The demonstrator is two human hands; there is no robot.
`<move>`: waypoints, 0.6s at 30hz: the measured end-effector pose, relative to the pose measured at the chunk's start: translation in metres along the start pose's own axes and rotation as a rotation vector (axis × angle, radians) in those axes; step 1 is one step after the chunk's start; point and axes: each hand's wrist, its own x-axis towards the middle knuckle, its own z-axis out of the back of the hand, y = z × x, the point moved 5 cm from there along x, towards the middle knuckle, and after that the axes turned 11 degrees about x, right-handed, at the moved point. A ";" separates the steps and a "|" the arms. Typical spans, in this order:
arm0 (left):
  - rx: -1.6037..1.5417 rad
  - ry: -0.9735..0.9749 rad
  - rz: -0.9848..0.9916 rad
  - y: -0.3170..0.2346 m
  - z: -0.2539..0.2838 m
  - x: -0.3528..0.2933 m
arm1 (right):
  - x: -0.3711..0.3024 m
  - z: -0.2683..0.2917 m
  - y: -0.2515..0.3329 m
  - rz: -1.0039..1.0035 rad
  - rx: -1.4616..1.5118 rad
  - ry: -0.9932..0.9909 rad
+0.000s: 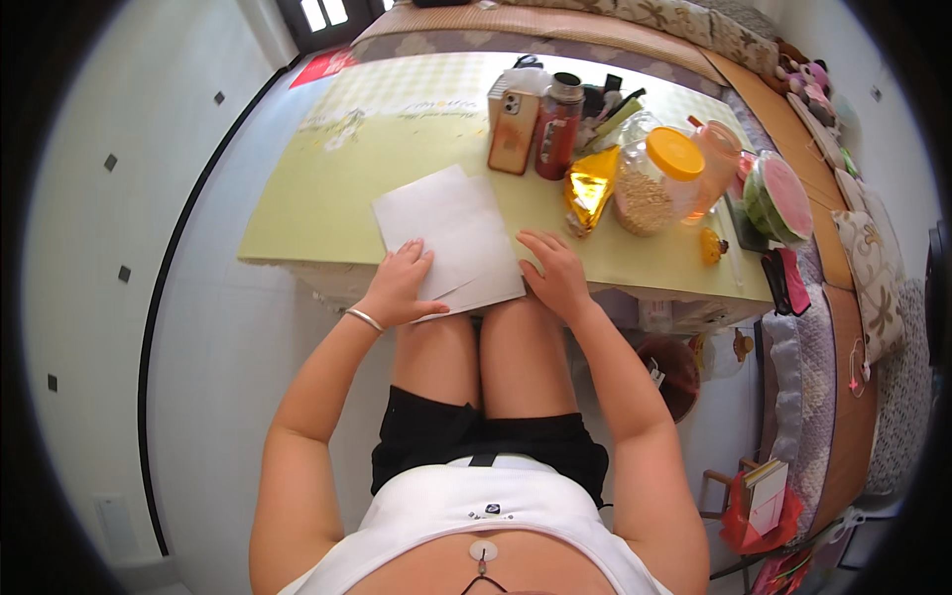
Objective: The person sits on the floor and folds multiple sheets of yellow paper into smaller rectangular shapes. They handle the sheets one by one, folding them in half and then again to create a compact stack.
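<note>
White sheets of paper lie at the near edge of a table covered with a pale yellow-green cloth. The sheets overlap at slightly different angles, and their near edge reaches the table's front rim. My left hand rests on the near left part of the paper, fingers stretched out and thumb along the lower edge. At the paper's right edge my right hand lies with its fingers extended, partly on the cloth. Neither hand grips anything that I can see.
Behind the paper stand a phone, a red bottle, a gold foil bag and a yellow-lidded jar. Farther right are a pink pitcher, a cut watermelon and a small yellow toy. A bin stands below the table's right side.
</note>
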 end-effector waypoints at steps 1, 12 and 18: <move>0.001 -0.006 0.001 -0.002 -0.001 -0.003 | 0.008 -0.008 0.009 0.039 -0.020 0.100; -0.111 -0.099 -0.026 0.000 -0.009 -0.024 | 0.025 -0.042 0.015 0.191 -0.340 0.637; -0.221 -0.173 -0.007 0.002 -0.006 -0.026 | 0.035 -0.047 -0.005 0.104 -0.148 0.462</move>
